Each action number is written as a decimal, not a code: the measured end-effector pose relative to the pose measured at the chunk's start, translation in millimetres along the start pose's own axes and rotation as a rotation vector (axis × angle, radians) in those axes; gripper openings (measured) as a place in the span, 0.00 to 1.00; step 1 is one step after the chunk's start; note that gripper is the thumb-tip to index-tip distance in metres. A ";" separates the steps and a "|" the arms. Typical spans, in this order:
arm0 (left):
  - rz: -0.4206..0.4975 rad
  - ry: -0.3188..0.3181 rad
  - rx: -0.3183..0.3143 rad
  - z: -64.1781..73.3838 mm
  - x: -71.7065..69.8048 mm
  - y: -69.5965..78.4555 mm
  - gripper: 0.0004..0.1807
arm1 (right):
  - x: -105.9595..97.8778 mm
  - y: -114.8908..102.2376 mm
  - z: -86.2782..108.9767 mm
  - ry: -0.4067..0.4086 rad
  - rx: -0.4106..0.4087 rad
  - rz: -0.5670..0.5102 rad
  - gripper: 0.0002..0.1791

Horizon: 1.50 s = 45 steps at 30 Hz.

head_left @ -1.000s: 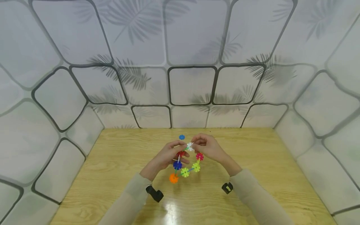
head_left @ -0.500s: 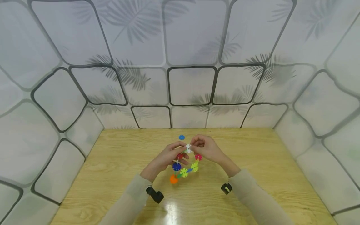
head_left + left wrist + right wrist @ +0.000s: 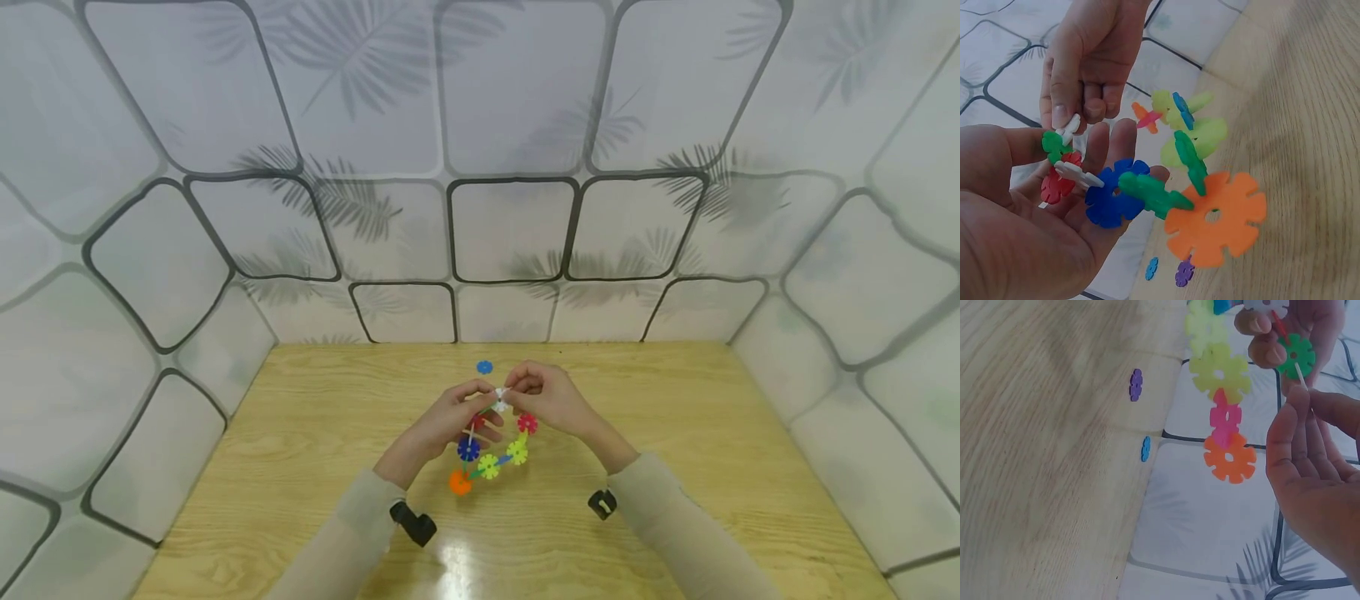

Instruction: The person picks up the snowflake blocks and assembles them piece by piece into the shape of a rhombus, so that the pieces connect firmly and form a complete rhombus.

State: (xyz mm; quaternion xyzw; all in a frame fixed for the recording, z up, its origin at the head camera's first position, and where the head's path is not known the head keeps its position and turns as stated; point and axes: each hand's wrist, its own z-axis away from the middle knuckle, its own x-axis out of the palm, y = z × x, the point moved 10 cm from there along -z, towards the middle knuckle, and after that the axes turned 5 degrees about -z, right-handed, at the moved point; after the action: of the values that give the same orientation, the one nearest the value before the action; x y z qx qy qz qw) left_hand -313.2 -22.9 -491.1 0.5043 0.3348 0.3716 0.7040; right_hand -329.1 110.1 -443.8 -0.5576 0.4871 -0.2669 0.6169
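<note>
A chain of flower-shaped interlocking plastic discs curves between both hands, with a large orange disc [image 3: 1241, 215], a dark blue disc [image 3: 1100, 206] and yellow-green discs [image 3: 488, 466] along it. My left hand [image 3: 441, 423] pinches the chain at a green disc [image 3: 1302, 349], its other fingers spread behind the red disc [image 3: 1054, 187]. Between thumb and curled fingers, my right hand [image 3: 551, 398] pinches a white disc [image 3: 1072, 127], whose edge meets the green one. At the chain's far end, a second orange disc [image 3: 1230, 467] joins a pink one [image 3: 1225, 417].
On the wooden table [image 3: 315, 500] lie a loose blue disc [image 3: 484, 367], near the back, and a purple disc [image 3: 1135, 385]. Patterned white walls [image 3: 510, 233] rise behind and at both sides. Black wrist devices [image 3: 412, 521] sit at the sleeves.
Both hands keep their pinch. The right hand and the white disc have shifted slightly left and toward me, and the hanging chain has dropped a little with them.
</note>
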 end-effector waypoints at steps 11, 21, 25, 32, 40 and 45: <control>0.065 0.081 0.003 2.3 -12.6 -10.9 0.13 | -18.3 -4.6 -12.0 0.107 -0.073 0.067 0.10; 0.123 0.116 0.008 9.5 -25.4 -16.4 0.14 | -6.7 41.2 -34.2 0.105 0.024 0.072 0.14; 0.129 0.129 0.001 13.3 -28.4 -19.3 0.13 | 1.5 60.9 -43.2 0.090 0.068 0.069 0.16; 0.135 0.116 -0.007 18.0 -29.2 -24.2 0.12 | 17.5 82.7 -50.5 0.059 0.091 0.138 0.14; 0.138 0.123 -0.023 20.2 -33.9 -32.9 0.12 | 25.7 91.2 -52.0 0.061 0.082 0.229 0.12; 0.147 0.120 -0.032 23.4 -35.6 -36.9 0.12 | 33.1 94.3 -52.8 0.032 0.068 0.262 0.11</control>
State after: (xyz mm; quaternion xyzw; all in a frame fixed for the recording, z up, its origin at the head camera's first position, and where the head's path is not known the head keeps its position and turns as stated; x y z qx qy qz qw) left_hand -304.4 -72.2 -516.8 0.4929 0.3326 0.4571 0.6614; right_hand -384.0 80.8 -538.2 -0.4635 0.5564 -0.2093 0.6571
